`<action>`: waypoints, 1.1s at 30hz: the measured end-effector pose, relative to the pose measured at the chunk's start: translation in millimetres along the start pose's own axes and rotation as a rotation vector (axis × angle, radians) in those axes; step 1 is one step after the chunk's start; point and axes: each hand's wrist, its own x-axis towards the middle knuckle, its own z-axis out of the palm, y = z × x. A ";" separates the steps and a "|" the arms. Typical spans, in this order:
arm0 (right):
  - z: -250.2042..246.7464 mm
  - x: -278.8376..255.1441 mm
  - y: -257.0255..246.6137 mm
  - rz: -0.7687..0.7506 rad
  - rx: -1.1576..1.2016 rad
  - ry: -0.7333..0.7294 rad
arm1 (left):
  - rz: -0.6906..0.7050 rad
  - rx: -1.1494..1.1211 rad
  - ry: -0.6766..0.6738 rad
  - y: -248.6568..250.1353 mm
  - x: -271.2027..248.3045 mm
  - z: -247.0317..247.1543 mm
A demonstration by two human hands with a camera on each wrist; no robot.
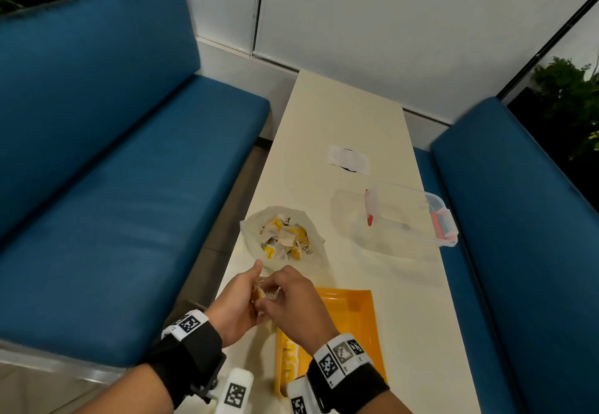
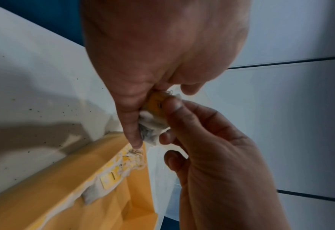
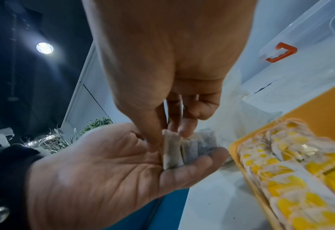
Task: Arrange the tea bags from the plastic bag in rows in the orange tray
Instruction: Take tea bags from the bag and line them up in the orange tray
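Tea bags (image 3: pixel 190 149) are sitting in a small bunch on the left hand (image 1: pixel 235 308), which is cupping them just above the far left corner of the orange tray (image 1: pixel 359 323). The right hand (image 1: pixel 291 303) is reaching in from above, its thumb and forefinger pinching one tea bag (image 3: pixel 171 151) out of that bunch, the other fingers curling loosely behind. In the left wrist view a yellow tag (image 2: pixel 155 103) is showing between the two hands. The left fingers are bending up around the bunch, holding it in the palm.

Along the tray's left wall a row of tea bags (image 3: pixel 292 175) is already lying, yellow tags up and overlapping. Just beyond the tray, the plastic bag (image 1: pixel 282 235) is sitting open on the table (image 1: pixel 340 115), with more tea bags heaped inside. Beyond the tray and to its right, a clear lidded box (image 1: pixel 408 216) with red clips is resting on the table.
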 end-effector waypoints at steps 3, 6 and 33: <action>0.6 1.6 1.2 0.013 -0.005 -0.013 | -0.006 -0.050 -0.018 0.1 0.1 0.7; -3.4 -0.3 2.7 0.007 0.023 -0.017 | 0.007 -0.095 -0.047 2.5 -3.4 0.8; -58.0 -13.7 80.7 0.366 0.474 0.129 | 0.040 0.065 0.109 -13.4 18.8 -21.7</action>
